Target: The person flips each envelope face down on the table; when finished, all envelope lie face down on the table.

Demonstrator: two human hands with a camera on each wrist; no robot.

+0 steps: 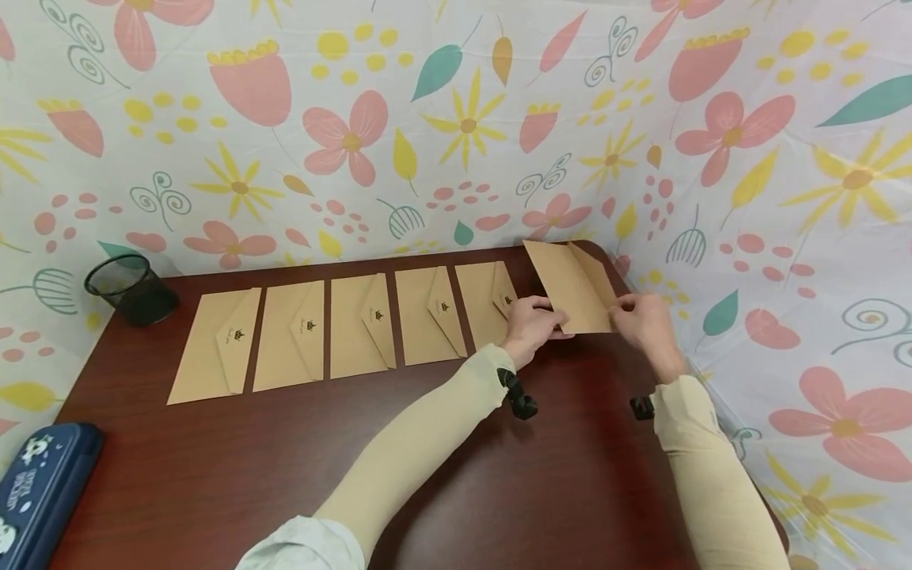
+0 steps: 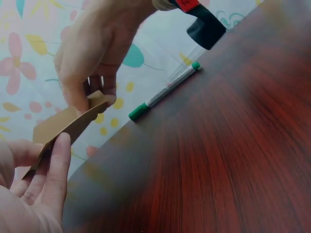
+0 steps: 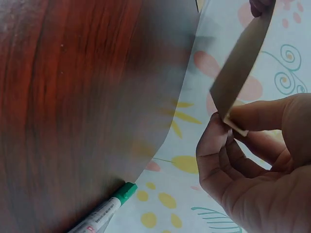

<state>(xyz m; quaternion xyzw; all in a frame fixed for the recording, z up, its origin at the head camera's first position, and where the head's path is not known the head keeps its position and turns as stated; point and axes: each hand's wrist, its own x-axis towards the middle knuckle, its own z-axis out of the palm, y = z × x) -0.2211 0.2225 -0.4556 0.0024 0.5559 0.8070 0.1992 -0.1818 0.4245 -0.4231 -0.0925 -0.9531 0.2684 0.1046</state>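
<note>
At the right back of the table, a brown paper envelope (image 1: 566, 281) is held up between both hands, its flap (image 1: 594, 269) standing open on the right side. My left hand (image 1: 533, 324) pinches its near left corner, thumb on one face and fingers on the other. With thumb and fingertips, my right hand (image 1: 644, 326) pinches the near right corner by the flap. From the right wrist view, the envelope (image 3: 240, 68) appears nearly edge-on, a narrow folded strip showing between the fingers. Just left of the left hand lies a closed envelope (image 1: 480, 297) with a crown print.
Several more closed envelopes (image 1: 359, 324) lie in a row along the back. A black mesh pen cup (image 1: 142, 297) stands at the back left, a navy pencil case (image 1: 46, 491) at the left edge. A green-capped marker (image 2: 167, 90) lies by the right table edge, beside a flowered curtain (image 1: 463, 127).
</note>
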